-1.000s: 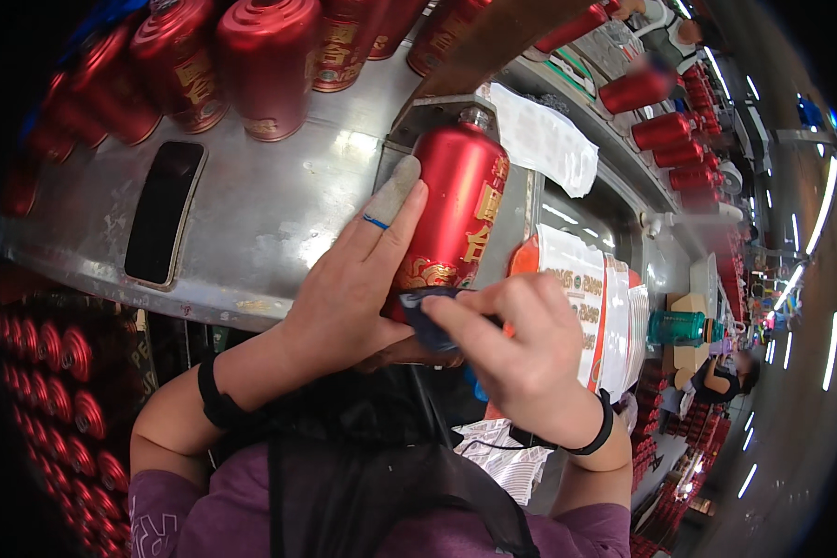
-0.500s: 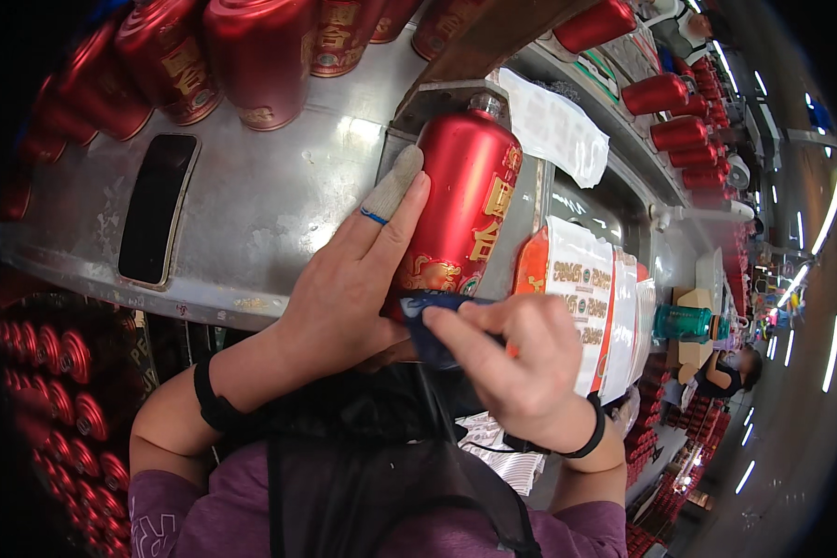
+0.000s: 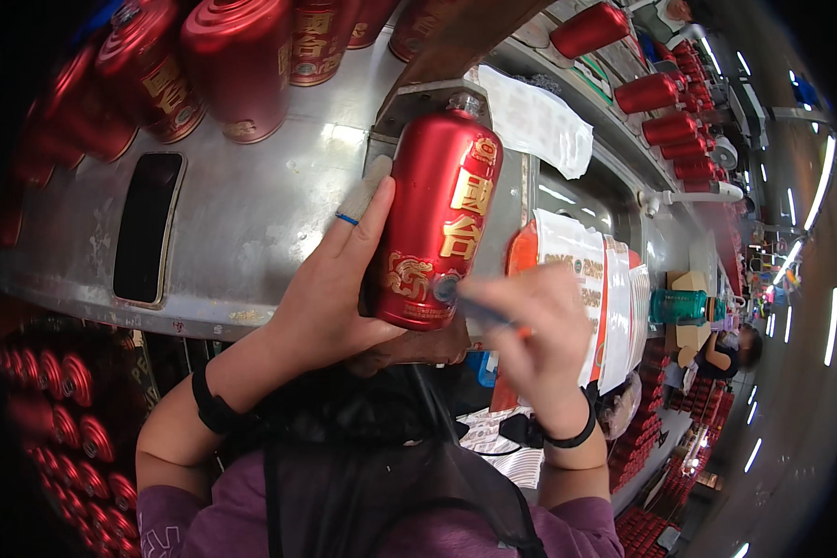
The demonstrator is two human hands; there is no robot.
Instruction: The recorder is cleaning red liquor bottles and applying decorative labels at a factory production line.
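Steel workbench (image 3: 251, 214) behind, red bottle (image 3: 437, 232) being gripped upright by the left hand (image 3: 335, 288), right hand (image 3: 530, 325) closed on a blurred tool (image 3: 479, 312) being pressed at its base.

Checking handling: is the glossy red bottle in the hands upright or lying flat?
Roughly upright: the red bottle has its neck up, base gripped by the left hand.

A grey metal table (image 3: 242, 223) filled the upper left of the frame, with a dark slot (image 3: 144, 228) set into it. Crates of red bottles (image 3: 51, 409) stood in shadow at lower left. Long ceiling lights (image 3: 823, 200) streaked the right edge above a conveyor (image 3: 679, 139) running away at upper right.
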